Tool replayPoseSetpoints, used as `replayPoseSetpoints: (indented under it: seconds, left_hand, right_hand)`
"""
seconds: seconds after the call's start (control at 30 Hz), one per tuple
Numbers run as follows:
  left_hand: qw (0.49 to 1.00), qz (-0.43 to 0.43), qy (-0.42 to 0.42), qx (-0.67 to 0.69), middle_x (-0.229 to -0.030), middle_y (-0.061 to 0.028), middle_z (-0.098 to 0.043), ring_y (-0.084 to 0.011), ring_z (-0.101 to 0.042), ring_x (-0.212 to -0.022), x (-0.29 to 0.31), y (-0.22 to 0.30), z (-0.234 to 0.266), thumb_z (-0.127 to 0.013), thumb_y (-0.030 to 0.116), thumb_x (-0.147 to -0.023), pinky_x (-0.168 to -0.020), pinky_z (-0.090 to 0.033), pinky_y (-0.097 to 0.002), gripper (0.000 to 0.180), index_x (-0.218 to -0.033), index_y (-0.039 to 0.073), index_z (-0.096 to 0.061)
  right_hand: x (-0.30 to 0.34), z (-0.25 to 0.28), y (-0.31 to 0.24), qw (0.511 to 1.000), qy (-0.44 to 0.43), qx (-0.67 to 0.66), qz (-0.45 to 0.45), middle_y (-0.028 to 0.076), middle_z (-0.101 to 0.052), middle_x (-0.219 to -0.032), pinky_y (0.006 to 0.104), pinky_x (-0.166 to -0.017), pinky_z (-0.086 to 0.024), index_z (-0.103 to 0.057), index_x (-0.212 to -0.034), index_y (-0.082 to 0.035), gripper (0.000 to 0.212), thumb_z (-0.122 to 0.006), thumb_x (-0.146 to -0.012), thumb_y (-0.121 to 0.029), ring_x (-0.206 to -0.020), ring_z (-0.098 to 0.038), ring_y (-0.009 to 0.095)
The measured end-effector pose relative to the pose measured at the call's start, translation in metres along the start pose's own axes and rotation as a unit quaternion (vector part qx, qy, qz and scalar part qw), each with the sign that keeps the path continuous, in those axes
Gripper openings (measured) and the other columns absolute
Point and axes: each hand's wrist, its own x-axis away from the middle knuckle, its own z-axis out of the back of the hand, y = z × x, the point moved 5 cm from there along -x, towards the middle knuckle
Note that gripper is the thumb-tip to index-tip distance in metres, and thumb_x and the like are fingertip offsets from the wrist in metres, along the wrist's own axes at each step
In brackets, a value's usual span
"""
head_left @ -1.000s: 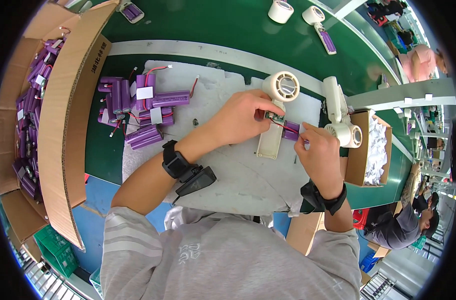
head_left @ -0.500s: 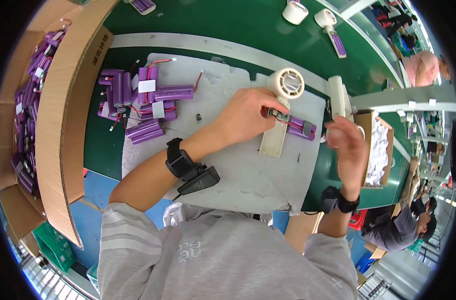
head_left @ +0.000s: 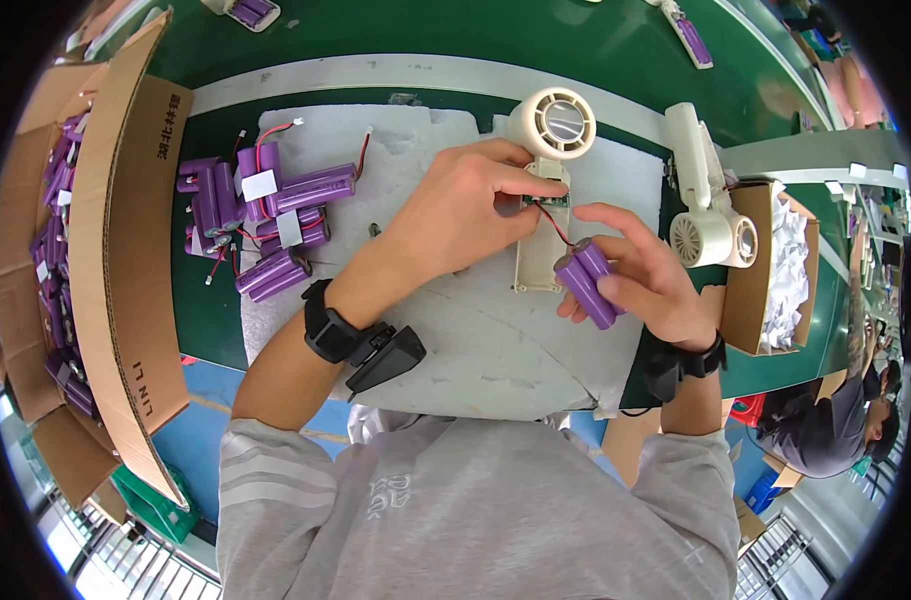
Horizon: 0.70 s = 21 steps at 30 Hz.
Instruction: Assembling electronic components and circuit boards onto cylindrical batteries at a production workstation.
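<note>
My left hand (head_left: 456, 210) grips the neck of a cream handheld fan (head_left: 538, 265), fingers closed by the small green circuit board (head_left: 554, 201) below its round head. The fan's handle is open, a shallow shell lying on the grey foam mat (head_left: 456, 345). In my right hand (head_left: 656, 280) is a purple two-cell battery pack (head_left: 588, 285), tilted beside the handle. A red and black wire runs from the pack up to the board; its plug end is hidden by my left fingers. More purple battery packs (head_left: 276, 275) lie piled on the mat's left side.
At left stands a tall cardboard box (head_left: 126, 280) holding many battery packs (head_left: 61, 215). Right of the mat, cream fans (head_left: 698, 190) lie near a small box of white pieces (head_left: 784, 285). Opened fans (head_left: 688, 40) rest on the far green table. Co-workers sit at right.
My right hand has come in from the right and picked up the battery pack that lay beside the handle. My left hand stays on the fan's neck.
</note>
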Motion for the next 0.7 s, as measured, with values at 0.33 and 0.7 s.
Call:
replayPoseSetpoints:
  seconds: [0.33,0.7]
  left_hand:
    - [0.998,-0.04,0.003,-0.047,-0.102,-0.0152,-0.067,-0.0291,-0.067,-0.081,0.0,0.003,-0.001,-0.075,0.006,-0.074,-0.071,-0.055,-0.0339,0.029,-0.103,0.01,-0.074]
    - [0.994,-0.066,-0.017,-0.08,-0.109,-0.02,-0.066,-0.0318,-0.068,-0.083,0.0,0.009,0.004,-0.071,0.005,-0.079,-0.07,-0.055,-0.0346,0.029,-0.108,0.011,-0.073]
  right_hand:
    - [0.001,0.004,0.002,0.998,-0.01,-0.012,0.055,0.011,-0.054,-0.119,0.0398,-0.088,-0.052,-0.038,-0.139,-0.006,0.091,-0.081,-0.059,0.0,-0.106,-0.062,0.029]
    - [-0.011,-0.006,-0.003,0.93,0.087,0.299,0.194,0.007,-0.054,-0.12,0.0333,-0.092,-0.044,-0.053,-0.126,-0.006,0.08,-0.086,-0.053,-0.007,-0.105,-0.055,0.021]
